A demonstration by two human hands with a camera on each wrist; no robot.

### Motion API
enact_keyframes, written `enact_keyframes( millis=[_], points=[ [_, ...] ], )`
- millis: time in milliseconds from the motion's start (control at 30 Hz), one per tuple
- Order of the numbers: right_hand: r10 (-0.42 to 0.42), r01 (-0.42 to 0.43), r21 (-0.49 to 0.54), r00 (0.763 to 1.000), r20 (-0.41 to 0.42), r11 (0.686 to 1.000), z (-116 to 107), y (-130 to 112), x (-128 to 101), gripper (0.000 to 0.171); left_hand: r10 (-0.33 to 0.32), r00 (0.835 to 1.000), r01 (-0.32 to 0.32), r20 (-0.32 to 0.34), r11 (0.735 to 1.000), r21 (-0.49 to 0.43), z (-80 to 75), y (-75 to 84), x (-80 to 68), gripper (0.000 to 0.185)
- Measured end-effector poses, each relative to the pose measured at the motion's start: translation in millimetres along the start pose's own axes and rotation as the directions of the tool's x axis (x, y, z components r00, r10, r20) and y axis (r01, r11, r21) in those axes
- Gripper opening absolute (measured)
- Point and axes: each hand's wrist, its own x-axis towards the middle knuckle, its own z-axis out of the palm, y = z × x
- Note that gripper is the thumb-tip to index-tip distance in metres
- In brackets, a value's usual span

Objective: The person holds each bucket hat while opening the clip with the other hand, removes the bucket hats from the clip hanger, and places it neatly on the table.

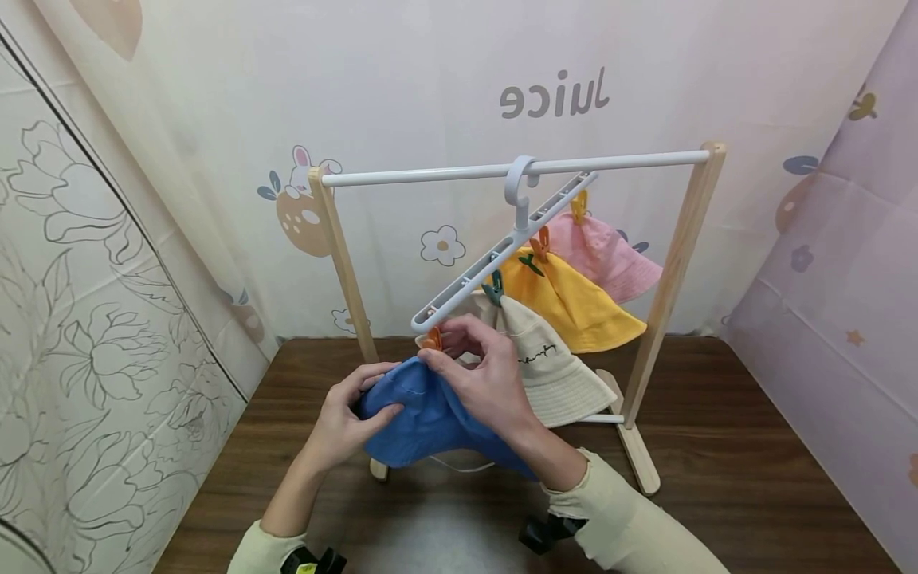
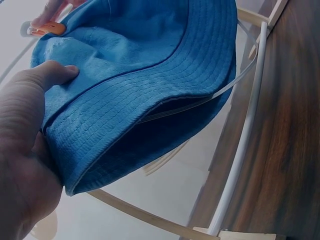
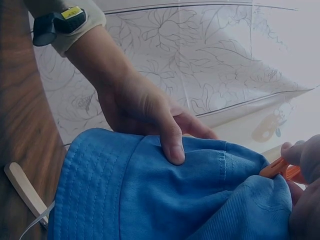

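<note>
Two hands are being used to hang a blue hat on the rack.

Cream sleeves are being seen closest, low in the head view. The blue hat is being held up over the worktop, just under the low end of the white hanger. Its side is being gripped by the left hand, with the thumb pressed on the cloth. The top of the hat and an orange clip are being pinched by the right hand. Three hats are already being held by clips: a cream hat, a yellow hat and a pink hat. The blue hat is probably the last one, and it is not being let go yet. The cream hat is being crowded right beside the hands, and the wooden rack post is being kept close too.
</note>
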Motion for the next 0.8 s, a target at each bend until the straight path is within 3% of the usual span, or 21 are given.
enact_keyframes(
  millis=[800],
  points=[
    [0.002,-0.002,0.005,1.0,-0.008,1.0,0.7,2.2,0.8,0.025,-0.033,0.999,0.033,0.002,0.999,-0.006,1.8,-2.8,-2.9,0.054]
  ],
)
